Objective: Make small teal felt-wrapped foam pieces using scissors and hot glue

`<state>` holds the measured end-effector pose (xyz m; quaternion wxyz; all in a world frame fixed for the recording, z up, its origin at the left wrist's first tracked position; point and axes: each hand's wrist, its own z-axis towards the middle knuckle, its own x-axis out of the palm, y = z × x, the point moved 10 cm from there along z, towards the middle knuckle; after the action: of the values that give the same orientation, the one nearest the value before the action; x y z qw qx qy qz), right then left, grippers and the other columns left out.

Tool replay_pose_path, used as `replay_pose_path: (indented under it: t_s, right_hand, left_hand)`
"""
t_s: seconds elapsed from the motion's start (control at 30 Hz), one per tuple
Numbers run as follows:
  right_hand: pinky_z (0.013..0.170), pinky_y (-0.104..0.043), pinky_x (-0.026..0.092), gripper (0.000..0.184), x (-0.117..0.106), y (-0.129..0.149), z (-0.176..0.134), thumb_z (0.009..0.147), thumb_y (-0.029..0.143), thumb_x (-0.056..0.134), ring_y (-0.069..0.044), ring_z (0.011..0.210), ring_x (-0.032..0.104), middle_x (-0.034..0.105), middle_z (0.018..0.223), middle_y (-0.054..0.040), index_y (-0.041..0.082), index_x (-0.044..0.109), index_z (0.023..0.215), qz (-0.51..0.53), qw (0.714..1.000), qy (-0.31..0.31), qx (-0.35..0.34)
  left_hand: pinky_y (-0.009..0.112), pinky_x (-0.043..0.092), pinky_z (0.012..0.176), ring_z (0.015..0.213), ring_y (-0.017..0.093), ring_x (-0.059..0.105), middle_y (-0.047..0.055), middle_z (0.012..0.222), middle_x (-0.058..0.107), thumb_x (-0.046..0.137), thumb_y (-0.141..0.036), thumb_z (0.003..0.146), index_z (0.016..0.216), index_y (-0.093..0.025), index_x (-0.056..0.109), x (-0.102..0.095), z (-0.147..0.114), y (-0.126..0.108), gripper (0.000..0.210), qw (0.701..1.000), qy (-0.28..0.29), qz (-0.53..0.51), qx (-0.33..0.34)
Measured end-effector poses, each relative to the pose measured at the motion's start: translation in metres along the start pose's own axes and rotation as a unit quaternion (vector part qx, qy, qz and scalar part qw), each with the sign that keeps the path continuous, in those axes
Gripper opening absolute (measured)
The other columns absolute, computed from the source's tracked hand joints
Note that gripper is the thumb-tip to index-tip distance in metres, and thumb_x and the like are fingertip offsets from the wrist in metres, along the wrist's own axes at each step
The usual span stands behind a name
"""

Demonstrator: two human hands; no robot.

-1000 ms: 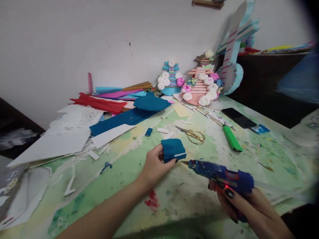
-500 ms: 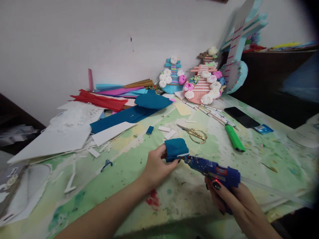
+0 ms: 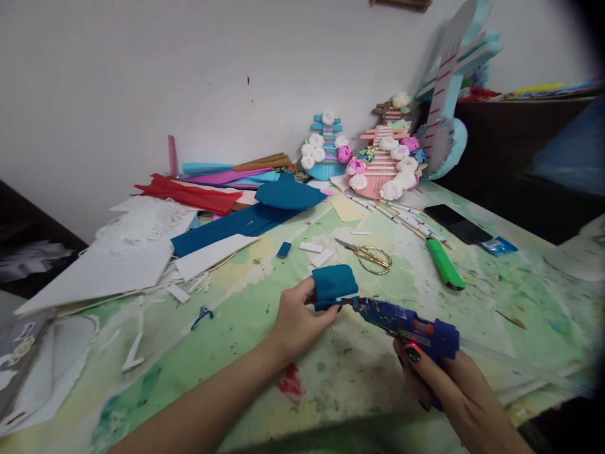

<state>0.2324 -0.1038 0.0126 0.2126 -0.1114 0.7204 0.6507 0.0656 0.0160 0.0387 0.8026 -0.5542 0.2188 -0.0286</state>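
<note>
Between the thumb and fingers of my left hand [image 3: 300, 315] is a small piece of teal crepe paper [image 3: 334, 282], folded over, with a thin white edge showing along its lower side. My right hand [image 3: 439, 372] is wrapped round a blue glue gun [image 3: 406, 320], whose lit red light shows by my thumb. Its nozzle points left and meets the paper's lower edge near my left thumb; I cannot tell whether it touches. A clear glue stick [image 3: 515, 362] sticks out of the gun's back.
Gold-handled scissors [image 3: 373, 258], white foam offcuts [image 3: 311, 247] and a small teal block [image 3: 284, 250] lie beyond my hands. A green cutter [image 3: 445, 265] and a phone [image 3: 457, 223] are at right. Teal paper [image 3: 236, 224] and white sheets [image 3: 113, 265] lie left; flowered guitar-like models [image 3: 326, 151] stand behind.
The glue gun and my right hand have shifted very slightly right and down, the nozzle staying by the paper's edge. My left hand keeps its hold on the teal crepe paper.
</note>
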Motion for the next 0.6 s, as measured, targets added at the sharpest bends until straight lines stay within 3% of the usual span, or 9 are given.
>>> replay_pose_path:
  t_s: [0.6]
  right_hand:
    - [0.046,-0.025,0.034,0.056,-0.015,-0.007,-0.001,0.089,0.062,0.036,-0.012,0.047,0.043,0.046,0.048,-0.0011,0.019,0.046,0.054,-0.002,1.0,-0.025,0.014]
  left_hand:
    - [0.023,0.049,0.062,0.065,0.013,0.057,0.002,0.07,0.062,0.065,-0.02,0.07,0.076,-0.013,0.061,-0.003,0.001,-0.005,0.01,1.0,-0.014,0.0,0.01]
